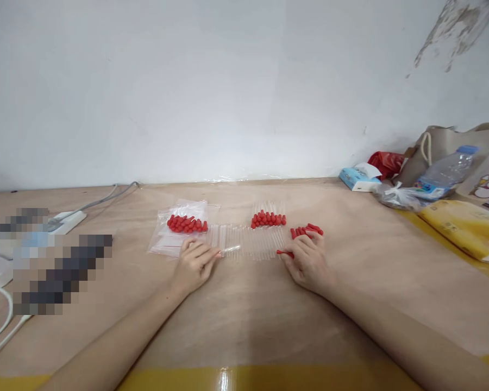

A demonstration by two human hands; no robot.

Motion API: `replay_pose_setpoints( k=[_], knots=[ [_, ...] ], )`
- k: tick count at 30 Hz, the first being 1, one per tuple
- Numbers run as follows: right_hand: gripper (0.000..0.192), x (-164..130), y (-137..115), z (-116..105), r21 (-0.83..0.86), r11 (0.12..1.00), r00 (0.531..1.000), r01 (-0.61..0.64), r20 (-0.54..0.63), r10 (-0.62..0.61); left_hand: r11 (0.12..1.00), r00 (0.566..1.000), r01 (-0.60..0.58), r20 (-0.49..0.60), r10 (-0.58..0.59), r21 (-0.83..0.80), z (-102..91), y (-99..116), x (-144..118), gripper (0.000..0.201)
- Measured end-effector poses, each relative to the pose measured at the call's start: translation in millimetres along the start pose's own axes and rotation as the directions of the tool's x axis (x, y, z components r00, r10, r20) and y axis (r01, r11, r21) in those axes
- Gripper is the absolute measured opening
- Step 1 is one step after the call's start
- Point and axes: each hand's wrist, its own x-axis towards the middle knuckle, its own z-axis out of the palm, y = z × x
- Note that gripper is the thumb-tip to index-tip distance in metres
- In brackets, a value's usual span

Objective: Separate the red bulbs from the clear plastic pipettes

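Between finger and thumb, my left hand (195, 264) pinches a clear thin tube (231, 248) that points to the right. My right hand (307, 258) is closed on a red rubber bulb (283, 252), its narrow end facing the tube; the two are apart. A row of clear tubes (263, 243) lies on the table between the hands. Just beyond my right hand are several loose red bulbs (299, 232), partly hidden by the fingers. Behind the row, red bulbs (268, 218) sit at the near ends of clear tubes. More red bulbs (186, 223) rest on clear plastic bags (163, 239) at left.
On the right stand a blue tissue pack (356, 178), a plastic bottle (448, 171), a paper bag (415, 149) and a yellow package (466, 225). A power strip (67, 221) with cables lies at left, near blurred-out items. A white wall (212, 98) rises behind the table.
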Motion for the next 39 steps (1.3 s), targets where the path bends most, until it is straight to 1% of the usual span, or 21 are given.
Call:
replay_pose_setpoints(
  k=[2, 4, 5, 7, 11, 13, 15, 17, 20, 24, 28, 32, 36, 39],
  knots=[
    [0.012, -2.2, 6.4, 1.5, 0.075, 0.997, 1.0, -0.008, -0.008, 0.009, 0.997, 0.997, 0.069, -0.035, -0.07, -0.02, 3.2, -6.7, -1.9, 0.02],
    [0.019, -1.5, 10.4, 3.8, 0.185, 0.983, 0.999, -0.007, -0.031, 0.013, 0.993, 0.993, 0.11, -0.043, -0.112, -0.041, 9.4, -9.2, 0.0, 0.029],
    [0.022, -0.1, 12.2, 4.6, 0.228, 0.973, 0.998, -0.021, -0.052, 0.034, 0.992, 0.991, 0.121, -0.045, -0.123, -0.045, 12.9, -9.4, 2.0, 0.032],
    [0.026, 4.0, 17.8, 4.3, 0.263, 0.961, 0.988, -0.088, -0.098, 0.118, 0.991, 0.99, 0.129, -0.059, -0.131, -0.045, 18.9, -9.9, 6.3, 0.035],
    [0.029, 11.0, 40.2, -4.8, 0.216, 0.931, 0.932, -0.294, -0.152, 0.329, 0.992, 0.989, 0.112, -0.091, -0.117, -0.05, 24.4, -13.8, 10.4, 0.03],
    [0.025, 12.2, 52.4, -11.2, 0.109, 0.929, 0.918, -0.354, -0.151, 0.368, 0.995, 0.991, 0.085, -0.094, -0.09, -0.055, 24.4, -14.7, 10.8, 0.025],
    [0.021, 12.3, 60.6, -16.2, -0.035, 0.934, 0.93, -0.355, -0.112, 0.35, 0.997, 0.996, 0.05, -0.075, -0.055, -0.065, 23.6, -13.0, 11.8, 0.02],
    [0.02, 12.2, 63.6, -18.3, -0.137, 0.939, 0.949, -0.314, -0.058, 0.309, 0.996, 0.998, 0.031, -0.053, -0.035, -0.078, 22.5, -9.1, 13.7, 0.018],
    [0.022, 12.0, 62.0, -16.5, -0.194, 0.95, 0.968, -0.245, 0.007, 0.251, 0.994, 1.0, 0.03, -0.006, -0.031, -0.108, 20.8, -2.8, 17.1, 0.016],
    [0.019, 11.2, 59.4, -12.3, -0.245, 0.948, 0.972, -0.203, 0.07, 0.226, 0.988, 0.997, 0.045, 0.071, -0.035, -0.148, 19.9, 0.3, 18.7, 0.019],
    [0.017, 9.3, 59.4, -11.8, -0.273, 0.939, 0.963, -0.212, 0.105, 0.248, 0.986, 0.992, 0.068, 0.114, -0.051, -0.153, 17.8, -0.6, 18.8, 0.027],
    [0.018, 7.9, 60.9, -11.1, -0.263, 0.937, 0.957, -0.228, 0.119, 0.266, 0.995, 0.982, 0.073, 0.18, -0.06, -0.066, 11.8, -0.2, 20.9, 0.033],
    [0.017, 6.4, 64.0, -7.2, -0.236, 0.949, 0.967, -0.209, 0.092, 0.236, 0.999, 0.947, 0.039, 0.317, -0.045, 0.025, 6.9, 0.8, 23.8, 0.042],
    [0.016, 4.7, 64.9, -5.0, -0.218, 0.956, 0.972, -0.195, 0.086, 0.218, 0.998, 0.922, 0.05, 0.383, -0.061, 0.038, 6.5, 0.7, 24.5, 0.041]
  ],
)
